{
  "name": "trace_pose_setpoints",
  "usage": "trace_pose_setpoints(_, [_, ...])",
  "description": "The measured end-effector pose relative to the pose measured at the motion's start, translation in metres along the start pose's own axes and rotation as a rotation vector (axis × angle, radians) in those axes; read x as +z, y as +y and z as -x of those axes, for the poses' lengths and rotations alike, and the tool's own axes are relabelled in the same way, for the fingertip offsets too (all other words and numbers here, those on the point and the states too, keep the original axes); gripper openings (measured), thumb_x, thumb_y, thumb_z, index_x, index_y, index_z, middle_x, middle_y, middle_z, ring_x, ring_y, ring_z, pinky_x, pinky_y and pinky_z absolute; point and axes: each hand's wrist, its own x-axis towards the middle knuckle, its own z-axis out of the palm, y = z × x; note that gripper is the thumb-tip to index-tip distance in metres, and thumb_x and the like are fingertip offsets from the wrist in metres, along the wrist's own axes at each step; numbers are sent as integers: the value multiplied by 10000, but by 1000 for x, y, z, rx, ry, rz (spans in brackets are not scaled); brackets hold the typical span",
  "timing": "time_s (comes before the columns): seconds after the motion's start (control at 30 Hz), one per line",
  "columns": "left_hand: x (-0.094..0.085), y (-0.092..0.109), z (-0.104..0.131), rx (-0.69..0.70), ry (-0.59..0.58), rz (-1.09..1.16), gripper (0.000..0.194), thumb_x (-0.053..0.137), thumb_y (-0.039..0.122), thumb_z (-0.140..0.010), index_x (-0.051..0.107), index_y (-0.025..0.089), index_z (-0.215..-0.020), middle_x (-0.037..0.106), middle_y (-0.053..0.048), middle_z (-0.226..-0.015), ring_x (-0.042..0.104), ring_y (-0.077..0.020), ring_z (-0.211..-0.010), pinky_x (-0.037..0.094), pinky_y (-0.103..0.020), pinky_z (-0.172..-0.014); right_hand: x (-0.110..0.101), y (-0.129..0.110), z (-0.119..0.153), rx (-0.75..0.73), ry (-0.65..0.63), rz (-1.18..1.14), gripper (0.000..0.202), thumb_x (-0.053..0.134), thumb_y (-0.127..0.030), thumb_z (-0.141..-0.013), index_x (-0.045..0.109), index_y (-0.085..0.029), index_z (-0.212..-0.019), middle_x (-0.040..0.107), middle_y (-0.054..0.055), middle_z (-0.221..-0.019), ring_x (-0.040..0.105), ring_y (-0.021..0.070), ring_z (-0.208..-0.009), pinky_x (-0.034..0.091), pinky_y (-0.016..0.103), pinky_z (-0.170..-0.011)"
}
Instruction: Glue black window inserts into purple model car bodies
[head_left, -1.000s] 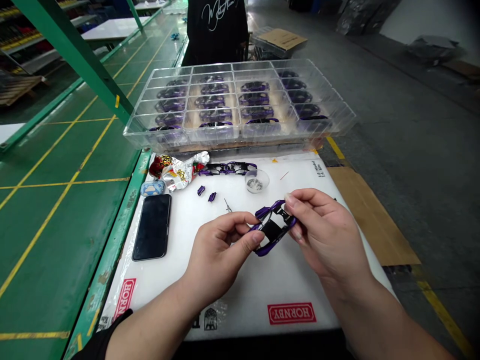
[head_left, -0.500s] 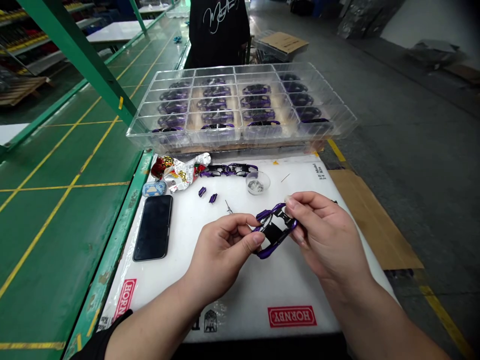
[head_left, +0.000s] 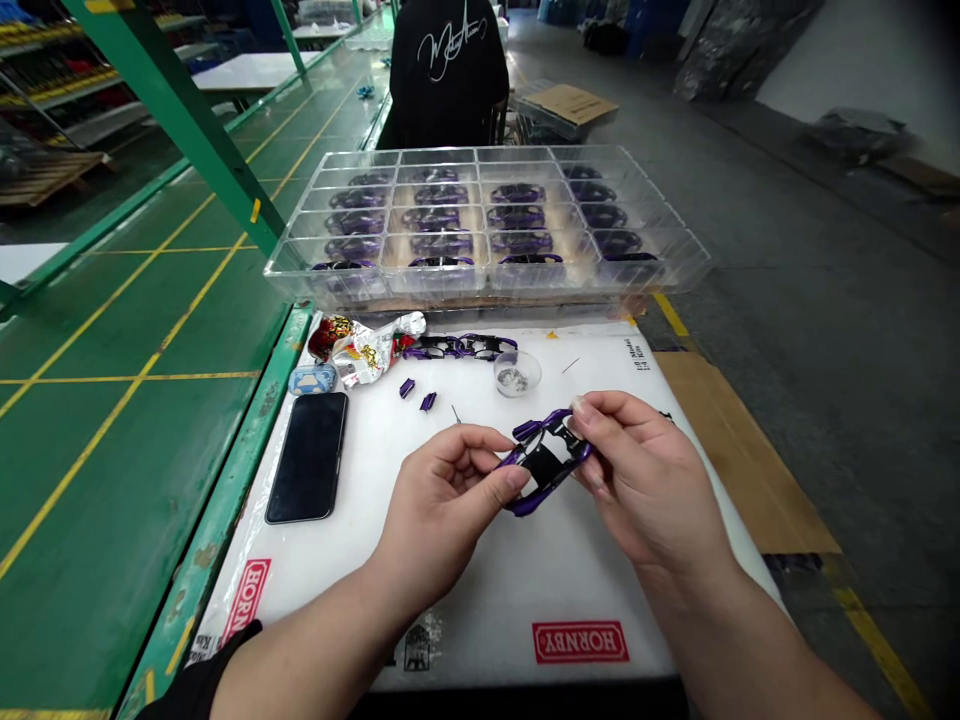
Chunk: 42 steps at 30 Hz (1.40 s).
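A purple and black toy car body shell (head_left: 546, 464) is held between both hands above the white work surface. My left hand (head_left: 450, 500) pinches its near left end with thumb and forefinger. The other end is gripped by the fingertips of my right hand (head_left: 645, 470). A small purple part juts out along the shell's upper left edge; I cannot tell whether it is fixed there. Two loose purple parts (head_left: 417, 394) lie on the white surface beyond my left hand. A thin metal tool tip (head_left: 456, 413) shows just past that hand, its rest hidden.
A clear compartment tray (head_left: 480, 285) with several purple shells stands at the back. Before it lie two more shells (head_left: 459, 346), a small clear cup (head_left: 517, 376) with tiny bits, a crumpled wrapper (head_left: 367, 348), a blue-white item (head_left: 312, 379) and a phone (head_left: 307, 457). A co-worker (head_left: 448, 80) sits beyond.
The camera view has tilted slightly, so the tray appears lower. Both hands keep their hold on the shell, which has hardly moved.
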Motion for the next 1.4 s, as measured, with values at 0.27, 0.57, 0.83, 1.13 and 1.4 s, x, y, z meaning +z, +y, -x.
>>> trace_pose_setpoints(0.27, [-7, -4, -3, 158, 28, -93, 249, 886, 360, -1012, 689, 216, -1056, 687, 9, -908, 610, -127, -768, 516, -238, -704, -3, 4, 0, -14, -85, 72, 356, 1026, -494, -914, 854, -202, -1023, 675, -12, -814, 505, 41, -526, 376, 157, -471])
trace_pose_setpoints(0.57, [-15, -16, 2, 400, 22, -444, 99, 793, 306, -1090, 729, 271, -1155, 719, 10, -969, 664, -149, -836, 533, -284, -787, -2, 6, 2, -24, -134, 169, 397, 971, -561, -962, 841, -194, -1037, 652, -12, -795, 466, 60, -543, 358, 188, -473])
trace_pose_setpoints(0.83, [-11, -6, -6, 99, 59, -89, 339, 1024, 364, -870, 812, 213, -1088, 790, -20, -938, 718, -162, -828, 558, -274, -777, -7, 10, 0, -18, -130, 159, 438, 958, -607, -970, 752, -220, -979, 577, -46, -677, 493, 92, -554, 371, 203, -503])
trace_pose_setpoints(1.13, [-12, -4, -7, 60, 38, -10, 317, 1029, 429, -869, 828, 202, -957, 772, -22, -874, 654, -153, -795, 499, -270, -745, -7, 13, 1, -10, -116, 135, 439, 1023, -544, -913, 742, -229, -1031, 594, -49, -712, 484, 95, -588, 394, 215, -539])
trace_pose_setpoints(1.4, [-11, -6, -4, 141, -42, -108, 255, 978, 368, -910, 771, 218, -921, 753, -26, -927, 631, -187, -877, 489, -316, -823, -11, 16, 2, -42, -88, 179, 471, 1009, -575, -924, 738, -240, -1116, 614, -47, -711, 498, 113, -606, 411, 237, -552])
